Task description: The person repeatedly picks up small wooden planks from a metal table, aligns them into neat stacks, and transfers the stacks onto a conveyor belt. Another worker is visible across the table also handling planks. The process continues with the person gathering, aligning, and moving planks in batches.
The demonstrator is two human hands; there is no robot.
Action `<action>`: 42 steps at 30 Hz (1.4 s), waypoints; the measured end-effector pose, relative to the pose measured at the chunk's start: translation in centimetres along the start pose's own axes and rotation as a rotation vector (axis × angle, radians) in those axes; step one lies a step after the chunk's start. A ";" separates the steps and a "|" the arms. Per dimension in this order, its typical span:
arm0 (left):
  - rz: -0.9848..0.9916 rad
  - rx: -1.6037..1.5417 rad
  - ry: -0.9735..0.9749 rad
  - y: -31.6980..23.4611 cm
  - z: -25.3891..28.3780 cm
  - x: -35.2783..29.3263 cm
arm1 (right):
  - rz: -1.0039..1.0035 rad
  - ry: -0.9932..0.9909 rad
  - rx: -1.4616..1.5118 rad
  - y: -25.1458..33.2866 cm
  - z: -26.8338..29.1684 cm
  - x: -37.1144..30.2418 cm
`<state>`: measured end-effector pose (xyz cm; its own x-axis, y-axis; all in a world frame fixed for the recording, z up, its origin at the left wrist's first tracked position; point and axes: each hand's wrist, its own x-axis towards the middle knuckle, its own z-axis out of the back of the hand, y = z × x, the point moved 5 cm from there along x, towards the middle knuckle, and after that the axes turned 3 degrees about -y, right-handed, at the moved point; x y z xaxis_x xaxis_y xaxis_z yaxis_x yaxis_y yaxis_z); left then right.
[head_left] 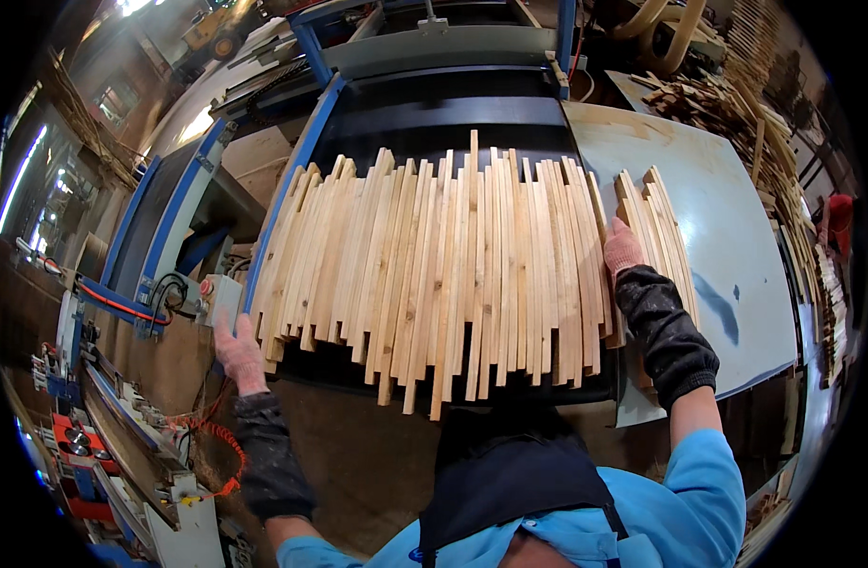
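Observation:
A wide row of pale wooden strips (434, 275) lies side by side on a black conveyor belt (443, 109), their near ends uneven. At its left edge my left hand (240, 358), in a pinkish glove, has its fingers stretched out just below a grey control box (221, 295) with a red button. My right hand (624, 248), gloved too, is closed at the row's right edge, against a smaller group of wooden strips (666, 227) lying partly on a pale metal side table (727, 246). Its fingertips are partly hidden.
A blue rail (290, 189) borders the belt on the left. A grey crossbar (443, 49) spans its far end. Scrap wood (708, 118) is heaped at the far right. Left of me stand a second blue-framed conveyor (164, 208) and a coiled orange hose (227, 454).

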<state>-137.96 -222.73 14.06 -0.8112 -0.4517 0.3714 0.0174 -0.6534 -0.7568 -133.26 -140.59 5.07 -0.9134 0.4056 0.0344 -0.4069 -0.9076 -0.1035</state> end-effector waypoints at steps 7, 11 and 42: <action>-0.159 0.753 0.040 4.8 3.1 7.7 | -0.113 -0.133 0.254 1.3 2.3 -2.4; -0.147 0.761 0.152 6.4 2.6 9.6 | -0.072 -0.186 0.309 0.7 2.7 -3.0; 0.140 -0.782 0.696 -5.3 -3.0 -16.1 | -0.270 -0.181 0.079 -1.1 8.2 -11.6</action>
<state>-126.71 -210.18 10.47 -0.9918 0.1174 0.0508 -0.0436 0.0625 -0.9971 -122.33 -145.14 12.93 -0.7569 0.6130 0.2266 -0.6274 -0.7786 0.0103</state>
